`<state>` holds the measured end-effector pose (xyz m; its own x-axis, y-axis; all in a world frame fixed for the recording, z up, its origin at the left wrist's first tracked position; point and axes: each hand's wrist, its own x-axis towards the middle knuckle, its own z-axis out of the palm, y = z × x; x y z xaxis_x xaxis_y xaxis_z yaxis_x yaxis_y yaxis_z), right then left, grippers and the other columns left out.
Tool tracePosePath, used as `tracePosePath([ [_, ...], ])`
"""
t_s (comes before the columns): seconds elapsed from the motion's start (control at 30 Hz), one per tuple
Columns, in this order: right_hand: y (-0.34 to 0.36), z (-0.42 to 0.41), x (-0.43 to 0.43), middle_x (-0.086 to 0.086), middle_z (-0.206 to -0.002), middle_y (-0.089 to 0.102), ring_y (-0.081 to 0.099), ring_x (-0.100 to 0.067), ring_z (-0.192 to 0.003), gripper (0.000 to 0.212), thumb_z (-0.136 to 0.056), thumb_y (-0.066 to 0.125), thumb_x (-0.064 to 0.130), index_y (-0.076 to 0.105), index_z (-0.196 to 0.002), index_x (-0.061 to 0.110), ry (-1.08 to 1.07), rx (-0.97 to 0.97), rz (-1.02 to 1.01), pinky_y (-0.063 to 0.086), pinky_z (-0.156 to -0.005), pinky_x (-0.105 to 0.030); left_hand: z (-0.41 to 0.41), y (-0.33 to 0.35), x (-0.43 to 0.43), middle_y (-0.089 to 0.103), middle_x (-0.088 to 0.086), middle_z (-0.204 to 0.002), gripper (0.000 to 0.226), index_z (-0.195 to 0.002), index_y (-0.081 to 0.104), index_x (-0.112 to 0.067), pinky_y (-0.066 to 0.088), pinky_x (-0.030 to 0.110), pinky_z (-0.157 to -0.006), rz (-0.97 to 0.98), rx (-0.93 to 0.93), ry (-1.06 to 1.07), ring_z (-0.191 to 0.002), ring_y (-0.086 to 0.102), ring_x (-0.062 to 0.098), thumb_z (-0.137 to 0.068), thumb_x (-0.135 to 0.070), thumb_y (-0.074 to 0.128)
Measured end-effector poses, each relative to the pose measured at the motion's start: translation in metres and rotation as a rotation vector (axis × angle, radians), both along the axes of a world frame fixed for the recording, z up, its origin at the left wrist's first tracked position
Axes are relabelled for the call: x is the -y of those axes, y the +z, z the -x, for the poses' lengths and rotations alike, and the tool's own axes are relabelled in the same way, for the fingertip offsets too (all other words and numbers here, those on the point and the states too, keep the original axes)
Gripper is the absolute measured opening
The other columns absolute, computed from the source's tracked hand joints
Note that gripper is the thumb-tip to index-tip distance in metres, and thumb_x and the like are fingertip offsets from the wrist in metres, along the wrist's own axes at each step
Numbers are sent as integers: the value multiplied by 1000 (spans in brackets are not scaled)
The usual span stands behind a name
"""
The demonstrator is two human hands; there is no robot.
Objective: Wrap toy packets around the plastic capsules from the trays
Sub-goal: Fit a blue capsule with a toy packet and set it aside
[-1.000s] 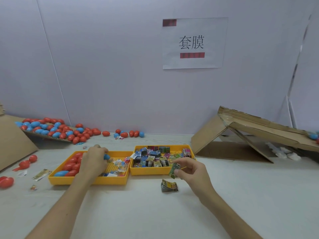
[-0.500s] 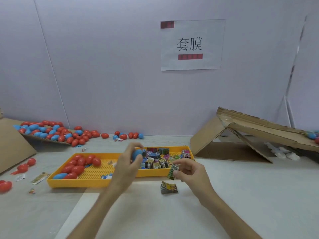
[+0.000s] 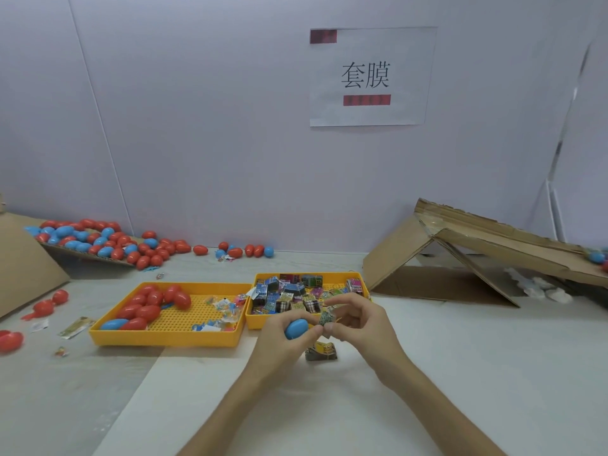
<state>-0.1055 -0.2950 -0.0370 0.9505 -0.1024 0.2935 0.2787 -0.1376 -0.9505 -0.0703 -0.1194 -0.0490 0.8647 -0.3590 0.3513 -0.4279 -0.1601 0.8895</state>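
Curling round the blue capsule [image 3: 296,328], your left hand [image 3: 283,337] is gripping it firmly. Your right hand [image 3: 358,320] is pinching a green toy packet [image 3: 325,318] just right of the capsule, near the yellow tray [image 3: 263,324].

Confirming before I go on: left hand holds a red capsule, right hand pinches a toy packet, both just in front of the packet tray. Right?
Not quite. The head view shows the capsule in the left hand is blue, not red. The rest stands: the right hand pinches a toy packet, both just in front of the packet tray.
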Motion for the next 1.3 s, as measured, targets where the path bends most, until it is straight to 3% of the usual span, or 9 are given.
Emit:
tracePosePath([
  [0.1, 1, -1, -1, -1, -87, 68, 66, -13, -71, 37, -75, 84, 1, 72, -106, 20, -11, -8, -21, 58, -71, -27, -2, 0, 1, 69, -16, -77, 21, -78, 73, -38, 47, 13, -56, 22, -21, 6, -69, 64, 0, -87, -20, 78],
  [0.23, -2, -3, 0, 3, -76, 70, 67, -15, -68, 27, -81, 76, -2, 64, -99, 14, -11, -35, 0, 53, -63, -22, -5, -2, 1, 65, -16, -73, 20, -76, 72, -38, 47, 14, -54, 51, -37, 45, -66, 60, -1, -85, -21, 80],
  [0.4, -3, -4, 1, -2, -71, 70, 65, -15, -67, 26, -83, 61, -14, 66, -96, 8, 24, -30, -7, 51, -60, -23, -6, -2, 0, 61, -16, -66, 13, -75, 72, -23, 44, 16, -51, 90, -62, 34, -59, 55, -1, -84, -19, 81],
  [0.53, -3, -5, 2, -12, -83, 72, 66, -15, -71, 28, -86, 64, -11, 68, -101, 12, 40, -26, -47, 51, -61, -24, -5, 1, 0, 57, -10, -63, 17, -72, 71, -25, 45, 24, -49, 126, -153, 11, -53, 50, 8, -87, -22, 77],
  [0.7, -4, -5, 1, -3, -78, 65, 62, -15, -73, 26, -85, 73, -4, 68, -106, 11, 99, -28, -143, 50, -62, -26, -3, 5, -3, 49, -3, -58, 19, -69, 69, -26, 45, 26, -52, 206, -239, -21, -52, 46, 11, -87, -28, 75],
  [0.87, 1, -2, 0, 4, -74, 64, 58, -9, -65, 36, -70, 75, 11, 70, -106, 11, 119, -4, -157, 46, -58, -21, -3, 4, -3, 47, -1, -58, 22, -70, 68, -25, 44, 26, -52, 214, -249, -16, -53, 44, 12, -91, -24, 73],
  [1.13, 1, -1, 2, 3, -76, 70, 60, -10, -67, 26, -71, 77, 17, 73, -97, 18, 81, 31, -123, 47, -58, -22, -4, 1, 0, 51, -7, -57, 22, -72, 70, -30, 46, 23, -50, 142, -200, 13, -51, 47, 8, -92, -22, 72],
  [1.3, 2, -1, 2, 1, -75, 70, 59, -12, -63, 31, -76, 72, 15, 71, -107, 14, 106, 37, -135, 47, -58, -21, -4, 1, 0, 51, -6, -57, 20, -73, 69, -30, 45, 24, -49, 141, -189, 25, -50, 47, 8, -92, -26, 71],
])
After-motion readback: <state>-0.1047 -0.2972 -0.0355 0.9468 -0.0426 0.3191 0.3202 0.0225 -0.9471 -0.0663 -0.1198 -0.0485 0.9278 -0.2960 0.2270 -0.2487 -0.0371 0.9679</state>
